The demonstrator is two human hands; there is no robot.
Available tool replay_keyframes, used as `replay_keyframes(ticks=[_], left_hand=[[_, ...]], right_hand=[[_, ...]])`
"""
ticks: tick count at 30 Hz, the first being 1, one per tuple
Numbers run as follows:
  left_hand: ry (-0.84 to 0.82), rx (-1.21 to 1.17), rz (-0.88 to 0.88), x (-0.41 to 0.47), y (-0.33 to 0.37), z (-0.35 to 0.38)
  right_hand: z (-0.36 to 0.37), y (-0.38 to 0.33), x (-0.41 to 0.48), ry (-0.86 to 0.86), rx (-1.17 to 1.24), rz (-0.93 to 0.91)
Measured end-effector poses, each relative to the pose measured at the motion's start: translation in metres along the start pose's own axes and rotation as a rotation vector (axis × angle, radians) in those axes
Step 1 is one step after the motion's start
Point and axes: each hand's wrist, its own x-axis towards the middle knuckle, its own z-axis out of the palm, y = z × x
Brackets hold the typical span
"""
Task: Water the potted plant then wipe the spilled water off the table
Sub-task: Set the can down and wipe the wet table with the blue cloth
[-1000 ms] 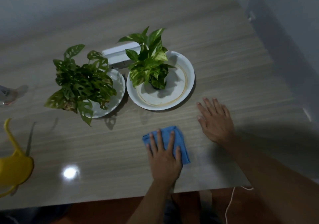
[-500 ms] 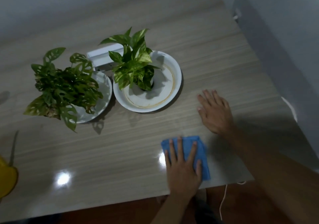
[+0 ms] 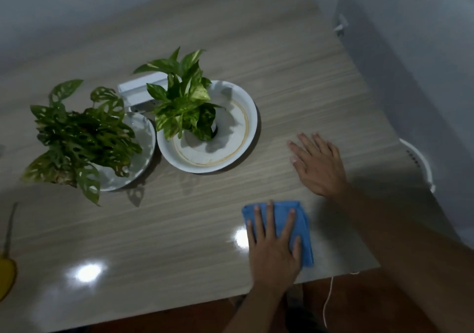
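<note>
A folded blue cloth point(image 3: 304, 221) lies on the wooden table point(image 3: 282, 76) near its front edge. My left hand point(image 3: 273, 250) presses flat on the cloth with fingers spread. My right hand point(image 3: 318, 163) rests palm down on the bare table just beyond the cloth, holding nothing. A variegated potted plant point(image 3: 184, 101) stands on a white plate point(image 3: 247, 113) at the centre. A darker plant with holed leaves point(image 3: 79, 137) stands on a second white plate point(image 3: 145, 153) to its left.
A yellow watering can point(image 3: 6, 276) shows partly at the left edge. A white box point(image 3: 138, 89) sits behind the plants. A white round object point(image 3: 420, 163) is past the table's right edge, by the wall. A white cord point(image 3: 327, 304) hangs below the front edge.
My left hand has slid the blue cloth to the right along the table's front, closer to my right hand. The right hand has stayed flat in place.
</note>
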Motion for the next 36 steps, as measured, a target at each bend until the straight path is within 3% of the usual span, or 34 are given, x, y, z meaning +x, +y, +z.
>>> replay_keyframes(ticks=[2,4,6,8,12,15,17,19,23,26,28,30,33,36], left_hand=[[-0.022,0.032,-0.002,0.041,-0.025,-0.007],[0.045,0.081,-0.169,0.063,-0.067,-0.016],[0.121,0.105,-0.325,0.052,-0.098,-0.023],[0.123,0.122,-0.357,0.02,-0.09,-0.02],[0.026,0.024,-0.096,-0.011,-0.003,0.002],[0.0,0.018,0.069,0.041,0.025,0.003],[-0.007,0.045,0.036,0.078,0.003,-0.005],[0.049,0.118,-0.123,0.092,-0.042,-0.013],[0.077,0.134,-0.343,0.019,-0.084,-0.021],[0.003,0.02,-0.221,-0.023,-0.031,-0.006],[-0.003,0.01,-0.025,-0.012,-0.001,0.003],[-0.018,0.013,0.024,0.021,-0.012,-0.006],[0.007,0.093,-0.185,0.038,-0.089,-0.023],[0.085,0.103,-0.433,-0.002,-0.146,-0.034]], right_hand=[[-0.006,0.005,0.013,0.021,-0.007,-0.017],[-0.012,0.011,0.031,0.001,-0.008,-0.013],[-0.014,0.015,0.049,-0.035,-0.019,-0.015],[-0.014,0.02,0.066,-0.084,-0.017,-0.018],[-0.003,0.026,0.08,-0.103,-0.014,0.005],[0.003,0.027,0.08,-0.036,-0.015,-0.018],[0.005,0.028,0.078,-0.005,-0.016,-0.025],[0.003,0.027,0.078,0.006,-0.011,-0.026],[0.001,0.026,0.078,-0.012,-0.005,-0.011],[0.0,0.026,0.078,-0.042,0.0,-0.007],[-0.001,0.026,0.079,-0.092,-0.005,-0.007],[-0.002,0.026,0.081,-0.155,-0.014,0.011],[-0.004,0.019,0.064,-0.162,-0.003,0.048],[-0.005,0.01,0.023,-0.113,0.017,0.003]])
